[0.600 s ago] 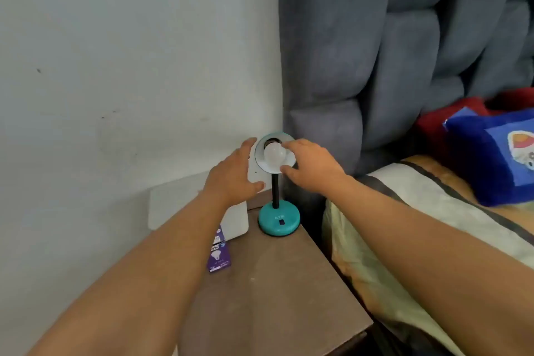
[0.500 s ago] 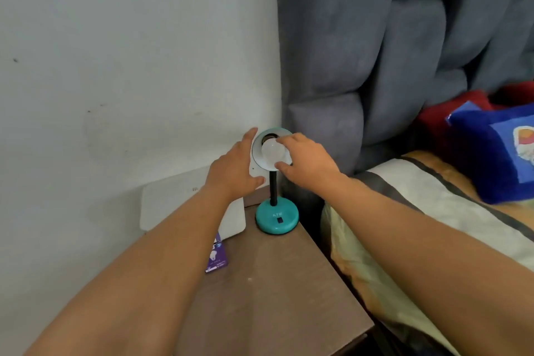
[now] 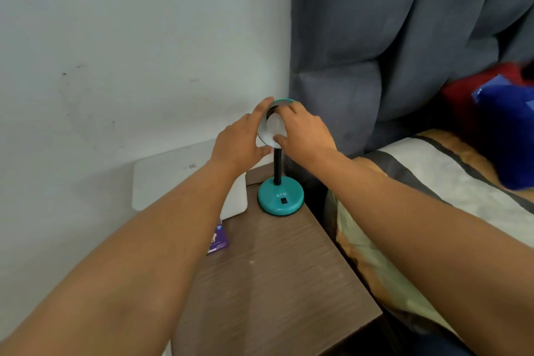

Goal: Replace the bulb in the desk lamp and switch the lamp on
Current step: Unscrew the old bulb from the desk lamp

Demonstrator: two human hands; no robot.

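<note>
Both bare forearms reach forward and converge on the head of the desk lamp (image 3: 279,153). The left hand (image 3: 241,143) cups the left side of the round shade (image 3: 264,136), its fingers (image 3: 264,105) curled over the upper rim and the thumb pressed under the lower edge, so the fingers are clamped on the shade. The right hand (image 3: 306,136) comes in from the right with the wrist bent, and its fingers close around the white bulb (image 3: 276,127) sitting in the mouth of the shade; the thumb lies against the bulb's lower face and the other fingers wrap over its top.

The lamp stands at the far right corner of the desk (image 3: 277,277), close to the wall and the padded grey headboard (image 3: 375,46). Its round teal base (image 3: 281,196) has a smooth, glossy plastic look and carries the raised letters "ATN" above a small dark rocker switch (image 3: 284,201). A thin black stem rises from the base to the shade, whose inside is pale and whose outer rim is teal.

The desk top is brown with a fine wood grain. A flat white box (image 3: 173,179) with rounded corners leans against the wall to the left, its small print too blurred to read. A purple bulb carton (image 3: 218,238) lies beside it, partly hidden by the left forearm; its lettering is illegible. To the right is a bed with a striped cream cover (image 3: 433,182).
</note>
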